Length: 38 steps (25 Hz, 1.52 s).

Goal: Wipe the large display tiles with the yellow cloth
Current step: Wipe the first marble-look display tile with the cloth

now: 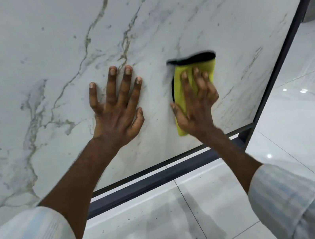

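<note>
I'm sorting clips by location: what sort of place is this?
Probably a tile showroom: a large marble-look tile stands in a dark frame over a glossy tiled floor, and the right hand presses a yellow cloth against it.

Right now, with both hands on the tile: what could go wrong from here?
1. The bare left hand lies flat on the tile, so it may leave prints on the surface being cleaned.
2. The right hand presses the yellow cloth near the tile's lower right corner. A wider stroke could catch the cloth on the dark frame.
3. The cloth's black-edged top sticks out past the fingertips, so that strip may wipe poorly.
</note>
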Available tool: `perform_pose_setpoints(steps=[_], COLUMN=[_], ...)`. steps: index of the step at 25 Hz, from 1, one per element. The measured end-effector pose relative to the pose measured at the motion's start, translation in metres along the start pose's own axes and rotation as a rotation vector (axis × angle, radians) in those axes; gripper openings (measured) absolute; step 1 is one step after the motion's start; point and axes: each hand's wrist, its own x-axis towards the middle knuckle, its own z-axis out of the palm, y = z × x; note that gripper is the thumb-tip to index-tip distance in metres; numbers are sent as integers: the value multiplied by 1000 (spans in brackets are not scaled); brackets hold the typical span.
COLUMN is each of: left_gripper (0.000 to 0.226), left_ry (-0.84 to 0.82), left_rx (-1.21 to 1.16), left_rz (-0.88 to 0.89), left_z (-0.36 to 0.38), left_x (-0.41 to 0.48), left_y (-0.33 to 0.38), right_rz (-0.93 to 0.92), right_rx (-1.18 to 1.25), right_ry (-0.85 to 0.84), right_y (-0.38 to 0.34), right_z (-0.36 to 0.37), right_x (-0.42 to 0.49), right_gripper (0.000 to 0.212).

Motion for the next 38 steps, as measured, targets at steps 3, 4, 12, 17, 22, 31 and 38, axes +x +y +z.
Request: perform_pose_setpoints(steps=[3,4,12,17,22,31,38], left_gripper=[74,74,75,73,69,73,73], left_ry=[19,28,41,17,130,217,262], left_rx=[-17,-23,-35,-46,-105,147,100], left_rz=[6,11,-23,-20,69,37,28], left_z=[0,1,1,-5,-64,-110,-108], left_x=[-2,-2,-1,-1,83,251,253], left_y=[-1,0,0,-1,-37,-151,-149], right_rz=[15,13,-20,-74,-49,-40,-30], right_rx=[6,-22,-31,-18,-58,-58,-79], right_ry=[50,27,-88,237,271,314,346], right_y=[-17,-16,-6,-36,-42,-37,-40], right_z=[0,6,23,-42,-48,-110,-81], right_x=[33,17,-55,193,216,388,319], right_gripper=[75,76,89,84,79,82,76])
